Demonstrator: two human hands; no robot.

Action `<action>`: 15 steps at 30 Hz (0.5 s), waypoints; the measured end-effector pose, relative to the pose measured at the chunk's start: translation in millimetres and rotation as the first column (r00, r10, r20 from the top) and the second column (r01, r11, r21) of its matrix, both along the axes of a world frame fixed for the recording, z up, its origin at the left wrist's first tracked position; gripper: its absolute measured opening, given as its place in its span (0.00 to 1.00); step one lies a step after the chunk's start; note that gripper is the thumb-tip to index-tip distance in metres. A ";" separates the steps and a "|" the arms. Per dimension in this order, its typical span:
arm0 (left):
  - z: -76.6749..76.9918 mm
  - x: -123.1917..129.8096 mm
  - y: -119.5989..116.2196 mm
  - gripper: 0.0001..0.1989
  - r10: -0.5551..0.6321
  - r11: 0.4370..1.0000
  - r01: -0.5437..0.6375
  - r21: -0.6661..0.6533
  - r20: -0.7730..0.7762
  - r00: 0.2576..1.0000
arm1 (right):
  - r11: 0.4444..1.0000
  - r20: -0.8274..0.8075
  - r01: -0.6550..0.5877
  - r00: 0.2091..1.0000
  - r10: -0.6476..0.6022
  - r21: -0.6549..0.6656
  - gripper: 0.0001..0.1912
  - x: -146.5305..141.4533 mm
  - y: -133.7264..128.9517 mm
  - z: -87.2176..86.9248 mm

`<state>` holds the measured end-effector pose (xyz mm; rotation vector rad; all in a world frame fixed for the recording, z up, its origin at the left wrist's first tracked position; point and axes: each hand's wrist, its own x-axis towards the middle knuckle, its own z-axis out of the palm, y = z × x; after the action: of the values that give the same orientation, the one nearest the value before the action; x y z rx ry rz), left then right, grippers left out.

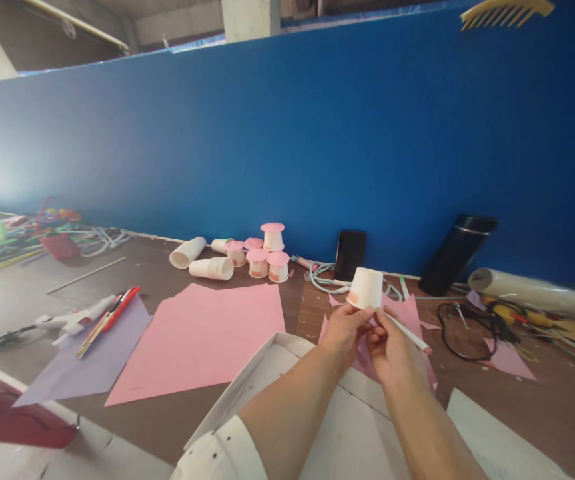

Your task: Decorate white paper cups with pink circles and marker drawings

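A white paper cup [366,287], upside down with a small orange print near its rim, is held up in front of me. My left hand [344,333] grips its lower rim with closed fingers. My right hand [392,347] is closed round a slim white marker [410,333] with a pink end, which points away to the right. The fingers of both hands meet just under the cup, and they hide part of its rim and the marker's other end. Cut pink paper scraps [407,310] lie beneath and behind my hands.
Upturned cups topped with pink discs [272,228] stand by the blue partition [287,133], beside stacked cups [211,268]. Pink paper [207,340], a red cutter [117,310] and a glue gun [74,319] lie left. A phone [350,253], black flask [454,257] and cables [467,333] are at right.
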<state>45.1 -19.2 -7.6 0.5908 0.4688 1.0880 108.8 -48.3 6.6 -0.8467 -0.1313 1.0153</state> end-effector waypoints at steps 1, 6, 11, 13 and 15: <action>-0.8 0.4 0.3 0.20 0.009 1.000 -0.009 0.003 -0.007 1.000 | 1.000 0.016 0.002 1.000 -0.002 -0.004 0.23 -0.4 0.0 -0.4; -3.8 -0.3 4.1 0.18 0.098 0.995 -0.098 0.001 -0.011 0.995 | 0.999 0.153 0.011 0.988 -0.003 -0.047 0.25 -2.4 -1.4 0.4; -0.9 -7.4 9.5 0.21 0.173 0.982 -0.172 -0.073 0.010 0.985 | 0.984 0.319 0.096 0.947 -0.043 -0.152 0.24 0.1 -2.2 0.1; 0.8 -10.1 11.4 0.21 0.213 0.972 -0.212 -0.100 0.005 0.977 | 0.973 0.411 0.158 0.909 -0.076 -0.170 0.23 3.6 -2.4 -1.0; 1.7 -11.6 12.9 0.19 0.255 0.959 -0.255 -0.121 -0.013 0.967 | 0.964 0.537 0.222 0.836 -0.111 -0.145 0.22 7.5 -3.3 -1.6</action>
<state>33.6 -6.3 -5.9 0.4281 0.6174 1.2945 116.3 -51.7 4.9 -1.2915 -0.4197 0.6132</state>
